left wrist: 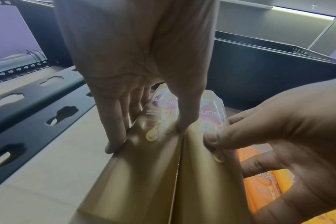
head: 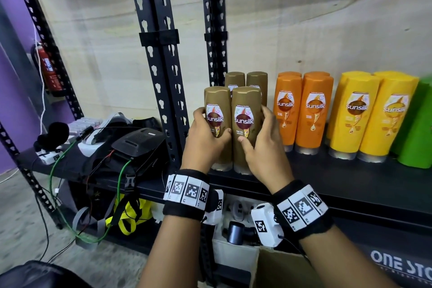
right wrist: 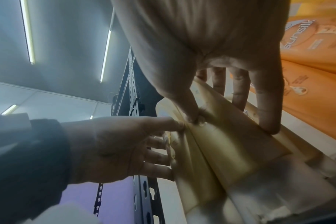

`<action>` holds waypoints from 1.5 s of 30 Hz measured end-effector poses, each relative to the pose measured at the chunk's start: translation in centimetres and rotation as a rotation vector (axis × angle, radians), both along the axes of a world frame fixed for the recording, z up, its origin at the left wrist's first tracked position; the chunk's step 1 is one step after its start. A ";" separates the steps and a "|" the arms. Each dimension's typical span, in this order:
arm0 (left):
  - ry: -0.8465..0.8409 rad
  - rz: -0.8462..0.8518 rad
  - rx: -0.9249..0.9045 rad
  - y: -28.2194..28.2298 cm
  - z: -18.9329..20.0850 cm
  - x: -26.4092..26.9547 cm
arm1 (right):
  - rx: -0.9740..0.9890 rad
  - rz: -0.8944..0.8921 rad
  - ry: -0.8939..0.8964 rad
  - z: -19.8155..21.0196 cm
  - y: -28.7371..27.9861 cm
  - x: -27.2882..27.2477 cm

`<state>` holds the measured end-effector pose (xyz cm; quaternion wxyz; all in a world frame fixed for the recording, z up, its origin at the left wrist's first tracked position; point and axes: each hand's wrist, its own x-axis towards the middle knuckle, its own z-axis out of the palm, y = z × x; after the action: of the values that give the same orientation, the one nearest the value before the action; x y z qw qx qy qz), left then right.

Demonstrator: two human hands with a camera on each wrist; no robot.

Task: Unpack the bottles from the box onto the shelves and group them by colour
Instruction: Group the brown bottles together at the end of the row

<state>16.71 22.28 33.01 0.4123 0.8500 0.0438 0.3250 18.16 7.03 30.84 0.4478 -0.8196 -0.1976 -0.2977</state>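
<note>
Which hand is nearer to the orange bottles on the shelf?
Right. The right hand grips the brown bottle that stands next to the orange bottles. The left hand holds the other front brown bottle, farther away.

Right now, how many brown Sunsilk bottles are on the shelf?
4. Two in front: the left hand grips one, the right hand the other. Two stand behind them. More could be hidden behind.
</note>
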 end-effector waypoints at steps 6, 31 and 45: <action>0.056 -0.008 -0.044 0.3 0.4 1.2 | -0.030 -0.026 0.017 0.2 0.4 0.4; 0.123 -0.022 0.169 1.0 4.9 2.8 | -0.204 -0.036 -0.066 4.9 0.2 1.7; 0.176 -0.027 0.092 0.4 4.9 8.6 | -0.179 -0.081 0.054 5.4 1.8 5.5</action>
<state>25.29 22.67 37.87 0.3717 0.8939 0.0534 0.2449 23.65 8.83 36.21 0.3655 -0.8714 -0.1779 -0.2747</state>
